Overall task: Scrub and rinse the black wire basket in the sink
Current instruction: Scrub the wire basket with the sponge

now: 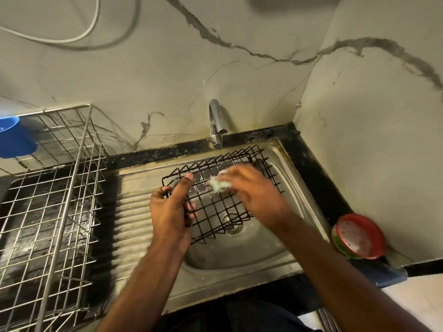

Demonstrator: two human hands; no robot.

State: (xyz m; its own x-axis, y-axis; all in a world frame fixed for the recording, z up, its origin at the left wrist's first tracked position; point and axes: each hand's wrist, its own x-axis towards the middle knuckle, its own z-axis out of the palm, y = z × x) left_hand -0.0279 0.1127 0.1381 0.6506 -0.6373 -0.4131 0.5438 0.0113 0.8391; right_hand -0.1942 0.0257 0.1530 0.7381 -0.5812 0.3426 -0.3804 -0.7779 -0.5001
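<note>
The black wire basket [215, 207] is held tilted over the steel sink [271, 238]. My left hand [171, 212] grips its left rim, thumb lying along the top wire. My right hand [254, 192] holds a soapy pale green scrubber [219, 184] against the basket's wire bottom; the hand is blurred. A thin stream of water falls from the tap [217, 123] onto the basket's far edge.
A steel wire dish rack [62, 188] stands on the counter at left, with a blue plastic cup [14, 137] behind it. A red-rimmed round tub of dish soap [358, 237] sits on the black counter edge at right. The ribbed drainboard [136, 212] lies left of the basin.
</note>
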